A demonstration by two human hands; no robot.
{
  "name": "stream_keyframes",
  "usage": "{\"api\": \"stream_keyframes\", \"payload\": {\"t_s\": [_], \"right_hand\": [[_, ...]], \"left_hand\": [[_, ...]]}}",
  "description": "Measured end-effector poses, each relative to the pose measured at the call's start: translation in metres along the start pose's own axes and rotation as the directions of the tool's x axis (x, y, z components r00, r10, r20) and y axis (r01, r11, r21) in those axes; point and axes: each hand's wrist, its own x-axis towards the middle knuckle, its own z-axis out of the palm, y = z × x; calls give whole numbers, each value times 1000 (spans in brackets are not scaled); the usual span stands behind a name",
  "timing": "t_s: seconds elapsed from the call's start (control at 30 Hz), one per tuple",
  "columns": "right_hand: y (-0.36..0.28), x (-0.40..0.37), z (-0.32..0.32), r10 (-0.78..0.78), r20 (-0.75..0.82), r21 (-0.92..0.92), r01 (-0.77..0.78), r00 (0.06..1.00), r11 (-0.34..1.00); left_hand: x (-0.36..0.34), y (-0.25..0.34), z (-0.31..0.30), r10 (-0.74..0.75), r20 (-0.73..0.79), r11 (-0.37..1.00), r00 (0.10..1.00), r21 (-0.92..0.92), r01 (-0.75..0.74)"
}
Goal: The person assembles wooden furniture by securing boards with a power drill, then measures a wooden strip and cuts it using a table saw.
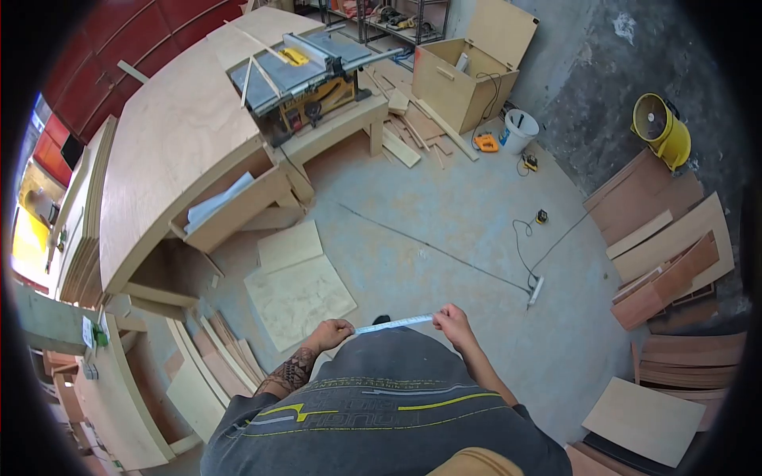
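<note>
A pale strip with fine markings, which looks like a measuring tape (394, 324), is stretched nearly level in front of my dark printed shirt (381, 397). Its left end is pinched between the thumb and fingers of my left hand (330, 334). At the other end, slightly higher, my right hand (452, 325) is closed around it. The markings are too small to read. Whether a tape case sits inside the right fist is hidden.
A table saw (295, 75) stands beside a large plywood-topped bench (178, 103). Wood offcuts (405, 131) lie near an open wooden box (448, 87). A cable and power strip (536, 292) cross the floor. Boards (659, 214) lean at right, below a yellow blower (661, 131).
</note>
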Motion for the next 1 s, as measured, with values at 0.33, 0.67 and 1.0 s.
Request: {"api": "stream_keyframes", "payload": {"t_s": [0.33, 0.67, 1.0], "right_hand": [[-90, 187, -93, 155, -66, 280, -131, 986, 951], [-215, 579, -100, 330, 204, -5, -336, 922, 942], [-389, 831, 6, 219, 290, 297, -305, 932, 905]], "left_hand": [[241, 126, -164, 185, 41, 946, 982, 262, -190], [342, 200, -353, 12, -594, 992, 805, 106, 64], [419, 200, -634, 78, -913, 931, 400, 210, 299]]}}
